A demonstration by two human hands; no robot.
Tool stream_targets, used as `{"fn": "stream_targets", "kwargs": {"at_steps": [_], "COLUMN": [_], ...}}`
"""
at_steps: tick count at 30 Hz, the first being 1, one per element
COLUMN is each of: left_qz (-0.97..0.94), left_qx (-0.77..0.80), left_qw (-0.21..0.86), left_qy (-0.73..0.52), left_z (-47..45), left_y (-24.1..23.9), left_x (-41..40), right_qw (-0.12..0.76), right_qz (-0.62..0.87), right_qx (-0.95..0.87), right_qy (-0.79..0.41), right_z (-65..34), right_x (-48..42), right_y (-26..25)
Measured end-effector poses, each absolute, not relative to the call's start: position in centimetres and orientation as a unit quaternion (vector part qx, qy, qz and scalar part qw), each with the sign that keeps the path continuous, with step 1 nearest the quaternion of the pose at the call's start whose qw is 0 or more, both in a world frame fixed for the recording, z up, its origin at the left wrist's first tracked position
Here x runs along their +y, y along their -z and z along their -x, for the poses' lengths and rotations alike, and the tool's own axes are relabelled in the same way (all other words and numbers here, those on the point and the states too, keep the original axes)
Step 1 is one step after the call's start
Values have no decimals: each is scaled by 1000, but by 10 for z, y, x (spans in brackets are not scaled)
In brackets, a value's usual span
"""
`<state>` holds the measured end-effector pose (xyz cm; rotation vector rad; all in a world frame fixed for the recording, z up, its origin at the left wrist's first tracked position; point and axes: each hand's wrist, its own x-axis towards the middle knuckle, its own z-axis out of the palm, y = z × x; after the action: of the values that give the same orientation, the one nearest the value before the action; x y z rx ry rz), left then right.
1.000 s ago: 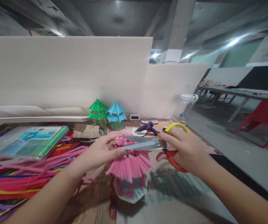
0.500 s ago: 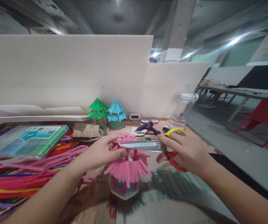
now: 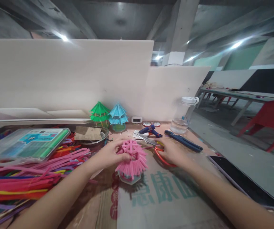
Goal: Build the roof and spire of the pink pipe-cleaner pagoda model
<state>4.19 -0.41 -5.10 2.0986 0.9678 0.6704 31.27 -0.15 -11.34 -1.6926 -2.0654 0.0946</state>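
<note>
My left hand [image 3: 114, 155] is closed on the upper part of a pink pipe-cleaner pavilion model [image 3: 132, 165], thumb at its front. The model has a fringed roof and a clear many-sided base close to the cardboard. To its right, my right hand [image 3: 171, 152] grips the scissors [image 3: 159, 153] by their red and yellow handles, low over the table. Their blades point away and to the left, near a dark blue glue gun [image 3: 150, 130]. Some fingers of the right hand are hidden behind the handles.
Green [image 3: 99, 113] and blue [image 3: 118, 116] models stand at the back by a white board [image 3: 67, 76]. Left lie colourful pipe cleaners [image 3: 20, 183] and a plastic case [image 3: 32, 144]. Right are dark blue pliers [image 3: 183, 140], a water bottle [image 3: 182, 116] and a phone [image 3: 244, 181].
The scissors have moved from in front of the pink model down and right, their blades swinging to point away. The pink model sits slightly farther back, more upright.
</note>
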Motion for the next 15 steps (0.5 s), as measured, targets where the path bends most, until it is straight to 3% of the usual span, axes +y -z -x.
{"fn": "stream_targets", "kwargs": {"at_steps": [6, 15], "left_qz": [-852, -799], "left_qx": [349, 425], "left_qw": [322, 285], "left_qy": [-220, -316], "left_z": [-17, -5], "left_y": [48, 57], "left_x": [16, 10], "right_qw": [232, 280], "right_qz": [578, 570], "right_qx": [-782, -772], "right_qy": [-31, -26], "right_z": [-311, -309], "right_x": [7, 10], "right_y": [141, 142]}}
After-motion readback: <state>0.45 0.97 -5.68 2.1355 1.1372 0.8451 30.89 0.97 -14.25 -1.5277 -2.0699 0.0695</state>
